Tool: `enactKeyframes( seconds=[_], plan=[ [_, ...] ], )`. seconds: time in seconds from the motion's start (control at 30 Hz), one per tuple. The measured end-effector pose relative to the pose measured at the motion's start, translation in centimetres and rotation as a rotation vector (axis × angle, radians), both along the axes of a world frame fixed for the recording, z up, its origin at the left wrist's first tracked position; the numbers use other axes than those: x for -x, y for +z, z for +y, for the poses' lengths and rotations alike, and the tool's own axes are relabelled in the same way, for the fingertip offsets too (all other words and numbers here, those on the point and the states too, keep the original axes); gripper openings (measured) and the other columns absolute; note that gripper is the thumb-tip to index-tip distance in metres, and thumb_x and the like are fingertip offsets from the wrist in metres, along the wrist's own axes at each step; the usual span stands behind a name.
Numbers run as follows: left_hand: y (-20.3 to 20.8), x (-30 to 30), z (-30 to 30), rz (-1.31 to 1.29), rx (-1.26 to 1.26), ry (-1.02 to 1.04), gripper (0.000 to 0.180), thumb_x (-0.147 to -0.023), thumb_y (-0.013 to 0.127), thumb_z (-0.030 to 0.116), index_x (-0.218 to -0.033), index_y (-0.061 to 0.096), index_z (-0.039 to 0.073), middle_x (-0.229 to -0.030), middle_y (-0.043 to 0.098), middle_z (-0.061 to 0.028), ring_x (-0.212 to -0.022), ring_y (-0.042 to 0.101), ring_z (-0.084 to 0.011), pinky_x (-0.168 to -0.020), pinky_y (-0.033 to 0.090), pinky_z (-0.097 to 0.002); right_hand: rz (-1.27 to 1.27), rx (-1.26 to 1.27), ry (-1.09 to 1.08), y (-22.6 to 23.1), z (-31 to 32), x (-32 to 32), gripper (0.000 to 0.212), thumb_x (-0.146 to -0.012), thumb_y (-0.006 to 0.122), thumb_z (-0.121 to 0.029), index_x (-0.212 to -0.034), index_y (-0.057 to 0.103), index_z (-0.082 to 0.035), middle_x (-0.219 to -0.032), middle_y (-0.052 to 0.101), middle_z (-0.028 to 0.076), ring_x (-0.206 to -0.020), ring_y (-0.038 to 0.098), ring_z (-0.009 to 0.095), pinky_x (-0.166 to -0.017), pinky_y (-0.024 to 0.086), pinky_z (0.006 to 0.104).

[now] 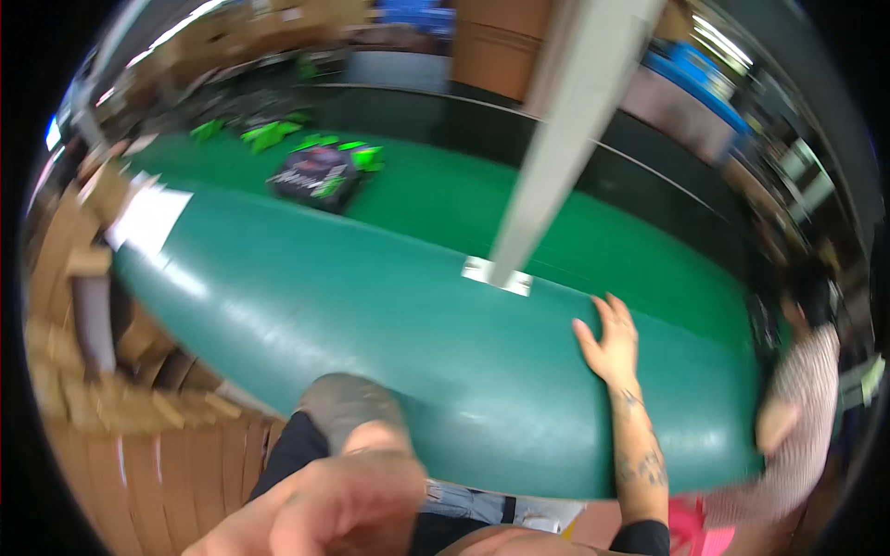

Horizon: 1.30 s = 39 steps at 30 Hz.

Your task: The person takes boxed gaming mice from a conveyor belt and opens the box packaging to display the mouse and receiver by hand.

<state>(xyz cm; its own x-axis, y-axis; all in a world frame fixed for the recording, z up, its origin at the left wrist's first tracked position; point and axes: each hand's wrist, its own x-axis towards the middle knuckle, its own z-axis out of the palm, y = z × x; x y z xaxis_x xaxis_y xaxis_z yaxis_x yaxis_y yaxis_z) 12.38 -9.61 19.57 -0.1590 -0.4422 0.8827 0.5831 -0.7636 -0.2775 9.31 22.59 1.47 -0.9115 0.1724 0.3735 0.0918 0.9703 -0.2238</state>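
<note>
My right hand lies flat on the green tabletop, thumb apart from the fingers, with its fingertips at the far edge beside the green conveyor belt. It holds nothing. My left hand is raised very close to the view at the lower left. Motion blurs its fingers, and I cannot tell whether they hold anything. A black box with bright green parts sits on the belt, beyond the tabletop's far edge and out of reach of both hands.
A white post rises from a plate at the table's far edge. White paper lies at the left end. Flattened cardboard stands at lower left. Another person in a light striped top is at the right end.
</note>
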Motion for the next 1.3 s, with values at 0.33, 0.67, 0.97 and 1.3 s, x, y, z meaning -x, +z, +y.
enactKeyframes(
  seconds=[0.33,0.67,0.97,1.3],
  plan=[
    [-1.2,-1.9,5.2,0.330,-0.356,0.776,0.019,-0.079,0.058,0.002,-0.097,0.053,0.005,-0.097,0.050,-0.0010,-0.095,0.049,-0.0146,-0.079,0.042,-0.0258,-0.075,0.103,-0.041,-0.2,1.1,-1.3,0.054,-0.082,0.060,-0.039,-0.125,0.050,-0.008,-0.135,0.042,0.018,-0.129,0.034,0.032,-0.105,0.026,0.0436],
    [-1.0,-2.5,5.1,0.532,-0.297,0.585,0.045,-0.067,0.071,0.012,-0.110,0.058,0.006,-0.116,0.053,-0.0008,-0.114,0.042,-0.0179,-0.088,0.040,-0.0226,-0.077,0.157,-0.048,-0.2,1.4,-1.1,0.054,-0.080,0.061,-0.042,-0.123,0.052,-0.010,-0.135,0.042,0.018,-0.129,0.033,0.031,-0.106,0.026,0.0428],
    [-0.9,-1.7,0.4,0.341,0.123,0.736,0.019,-0.082,0.060,0.026,-0.097,0.057,0.015,-0.075,0.054,0.0095,-0.069,0.051,-0.0053,-0.064,0.040,-0.0199,0.196,0.063,0.067,-2.2,1.2,1.5,0.054,-0.080,0.060,-0.046,-0.120,0.053,-0.010,-0.123,0.051,0.015,-0.120,0.043,0.031,-0.100,0.033,0.0426],
    [-12.5,5.8,-7.5,-0.386,1.789,1.372,0.060,-0.083,0.055,0.046,-0.121,0.051,-0.001,-0.126,0.048,-0.0223,-0.119,0.044,-0.0384,-0.100,0.036,-0.0413,0.000,0.021,0.036,-1.3,3.0,0.9,0.061,-0.081,0.052,-0.056,-0.122,0.056,-0.010,-0.128,0.051,0.014,-0.122,0.045,0.028,-0.101,0.036,0.0365]
  ],
)
